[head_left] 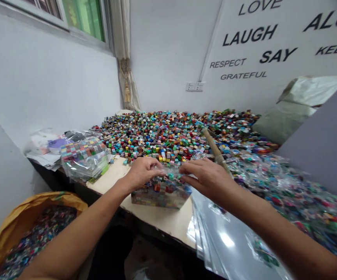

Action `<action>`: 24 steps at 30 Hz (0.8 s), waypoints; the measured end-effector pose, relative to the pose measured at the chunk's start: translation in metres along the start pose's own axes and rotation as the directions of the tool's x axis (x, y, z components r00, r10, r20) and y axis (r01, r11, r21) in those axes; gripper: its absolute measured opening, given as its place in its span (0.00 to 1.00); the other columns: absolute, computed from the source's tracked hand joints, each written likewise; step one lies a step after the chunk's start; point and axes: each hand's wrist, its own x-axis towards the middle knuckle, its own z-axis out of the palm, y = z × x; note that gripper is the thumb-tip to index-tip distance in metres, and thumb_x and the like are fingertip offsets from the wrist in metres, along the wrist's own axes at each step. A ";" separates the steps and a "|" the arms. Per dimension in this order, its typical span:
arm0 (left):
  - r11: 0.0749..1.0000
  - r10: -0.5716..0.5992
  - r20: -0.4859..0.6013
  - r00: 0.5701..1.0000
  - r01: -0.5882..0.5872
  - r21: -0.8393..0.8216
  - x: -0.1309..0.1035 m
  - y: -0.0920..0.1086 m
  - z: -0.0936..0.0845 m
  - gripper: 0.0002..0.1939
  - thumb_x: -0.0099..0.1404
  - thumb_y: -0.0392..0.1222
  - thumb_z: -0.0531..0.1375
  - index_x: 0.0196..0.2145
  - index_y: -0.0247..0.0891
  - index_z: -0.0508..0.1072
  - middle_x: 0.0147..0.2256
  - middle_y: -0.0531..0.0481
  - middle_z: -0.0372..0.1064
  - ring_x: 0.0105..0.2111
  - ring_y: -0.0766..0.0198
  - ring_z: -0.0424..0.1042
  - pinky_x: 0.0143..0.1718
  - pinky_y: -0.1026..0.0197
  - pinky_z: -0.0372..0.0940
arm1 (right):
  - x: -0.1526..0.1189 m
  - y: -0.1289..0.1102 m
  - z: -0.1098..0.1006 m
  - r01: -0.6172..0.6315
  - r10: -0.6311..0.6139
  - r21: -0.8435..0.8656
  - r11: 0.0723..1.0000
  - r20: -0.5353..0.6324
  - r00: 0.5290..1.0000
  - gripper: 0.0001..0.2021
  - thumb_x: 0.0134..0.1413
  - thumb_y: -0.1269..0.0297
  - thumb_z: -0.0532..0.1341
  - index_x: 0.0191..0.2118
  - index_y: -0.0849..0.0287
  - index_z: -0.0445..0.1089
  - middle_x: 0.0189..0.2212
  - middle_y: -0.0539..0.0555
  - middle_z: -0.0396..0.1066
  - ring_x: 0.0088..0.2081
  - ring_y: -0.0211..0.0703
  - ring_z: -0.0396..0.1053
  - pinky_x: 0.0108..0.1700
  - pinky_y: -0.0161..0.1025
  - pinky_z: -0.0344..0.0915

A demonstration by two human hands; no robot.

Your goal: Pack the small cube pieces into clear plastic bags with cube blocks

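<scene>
A box-shaped pack (159, 200) with a pattern of small coloured squares on its side stands on the pale table in front of me. Clear plastic with small coloured pieces, apparently a bag (171, 174), lies over its top. My left hand (143, 172) is closed on the left side of this plastic, fingers bent inward. From the other side my right hand (202, 175) pinches the plastic, thumb below the fingers. The fingertips of both hands are a short distance apart. Whether the bag is sealed I cannot tell.
A large heap of small coloured cubes (162, 134) covers the back of the table (168, 223). To the right lie a wooden stick (215, 149), many small filled bags (276, 182) and flat clear sheets (223, 241). Wrapped packs (83, 153) sit left; a yellow sack (13, 212) stands below.
</scene>
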 end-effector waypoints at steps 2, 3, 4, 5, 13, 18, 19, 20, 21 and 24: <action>1.000 0.014 -0.005 1.000 -0.014 0.001 -0.001 -0.001 0.000 0.08 0.54 0.45 0.65 0.29 0.38 0.78 0.26 0.54 0.71 0.26 0.67 0.65 0.27 0.66 0.54 | 0.006 -0.002 -0.003 0.026 -0.027 0.011 1.000 0.046 0.999 0.08 0.58 0.70 0.56 0.30 0.57 0.71 0.27 0.51 0.72 0.31 0.41 0.69 0.35 0.37 0.57; 1.000 0.017 -0.008 1.000 -0.017 0.004 -0.001 -0.001 0.000 0.09 0.55 0.45 0.65 0.30 0.37 0.78 0.26 0.54 0.71 0.26 0.67 0.65 0.28 0.66 0.54 | 0.008 -0.003 -0.004 0.037 -0.037 0.000 0.999 0.039 0.999 0.09 0.58 0.70 0.55 0.29 0.58 0.71 0.26 0.52 0.72 0.31 0.41 0.68 0.35 0.37 0.57; 1.000 0.018 -0.011 1.000 -0.018 0.009 -0.001 -0.002 0.001 0.09 0.55 0.46 0.65 0.30 0.37 0.78 0.26 0.54 0.71 0.26 0.67 0.65 0.28 0.66 0.54 | 0.009 -0.004 -0.005 0.033 -0.033 -0.011 0.999 0.019 0.999 0.09 0.58 0.71 0.55 0.29 0.58 0.71 0.27 0.53 0.71 0.31 0.41 0.68 0.36 0.37 0.57; 1.000 0.019 -0.014 1.000 -0.019 0.016 -0.001 -0.002 0.001 0.09 0.55 0.46 0.65 0.30 0.37 0.78 0.26 0.54 0.71 0.27 0.67 0.65 0.28 0.66 0.54 | 0.010 -0.004 -0.006 0.015 -0.015 -0.005 1.000 0.009 1.000 0.09 0.58 0.71 0.55 0.30 0.58 0.71 0.27 0.53 0.72 0.32 0.42 0.68 0.36 0.37 0.58; 0.999 0.052 -0.057 0.997 -0.051 0.007 -0.001 -0.006 0.003 0.08 0.56 0.44 0.65 0.32 0.38 0.79 0.27 0.53 0.72 0.27 0.67 0.66 0.28 0.66 0.55 | 0.014 -0.004 -0.007 -0.141 0.107 0.123 0.982 0.249 0.963 0.09 0.57 0.67 0.57 0.42 0.57 0.71 0.37 0.53 0.75 0.37 0.44 0.72 0.36 0.36 0.62; 0.993 0.115 -0.089 0.989 -0.112 0.032 -0.002 -0.009 0.005 0.07 0.59 0.41 0.63 0.34 0.39 0.79 0.28 0.52 0.73 0.28 0.67 0.68 0.30 0.66 0.58 | 0.030 -0.013 -0.007 -0.075 0.061 0.033 0.997 0.319 0.946 0.13 0.57 0.73 0.55 0.44 0.58 0.74 0.41 0.56 0.74 0.41 0.45 0.72 0.41 0.35 0.63; 0.991 0.130 -0.096 0.987 -0.127 0.043 -0.002 -0.010 0.006 0.07 0.60 0.41 0.62 0.34 0.39 0.79 0.28 0.52 0.73 0.28 0.66 0.68 0.30 0.66 0.58 | 0.033 -0.014 -0.007 -0.081 0.069 0.024 0.996 0.331 0.941 0.14 0.57 0.74 0.55 0.44 0.57 0.74 0.42 0.56 0.74 0.41 0.45 0.72 0.41 0.35 0.63; 0.989 0.146 -0.104 0.984 -0.142 0.052 -0.003 -0.010 0.008 0.07 0.61 0.41 0.62 0.34 0.39 0.79 0.27 0.51 0.73 0.28 0.66 0.68 0.30 0.65 0.58 | 0.035 -0.015 -0.007 -0.087 0.074 0.022 0.996 0.348 0.935 0.14 0.57 0.74 0.55 0.45 0.57 0.74 0.42 0.55 0.75 0.42 0.44 0.72 0.41 0.35 0.63; 0.986 0.162 -0.113 0.980 -0.156 0.060 -0.003 -0.010 0.009 0.07 0.61 0.41 0.61 0.34 0.39 0.80 0.27 0.51 0.73 0.28 0.66 0.68 0.30 0.65 0.58 | 0.037 -0.016 -0.006 -0.086 0.070 0.026 0.996 0.370 0.926 0.14 0.57 0.73 0.55 0.45 0.56 0.75 0.42 0.55 0.75 0.42 0.44 0.72 0.41 0.35 0.63; 0.979 0.194 -0.151 0.969 -0.183 0.084 -0.005 -0.011 0.014 0.08 0.63 0.40 0.60 0.32 0.39 0.79 0.27 0.51 0.72 0.29 0.66 0.68 0.30 0.65 0.57 | 0.043 -0.015 -0.004 -0.056 0.032 0.040 0.998 0.447 0.894 0.13 0.56 0.71 0.56 0.42 0.54 0.76 0.38 0.52 0.77 0.39 0.41 0.73 0.40 0.33 0.64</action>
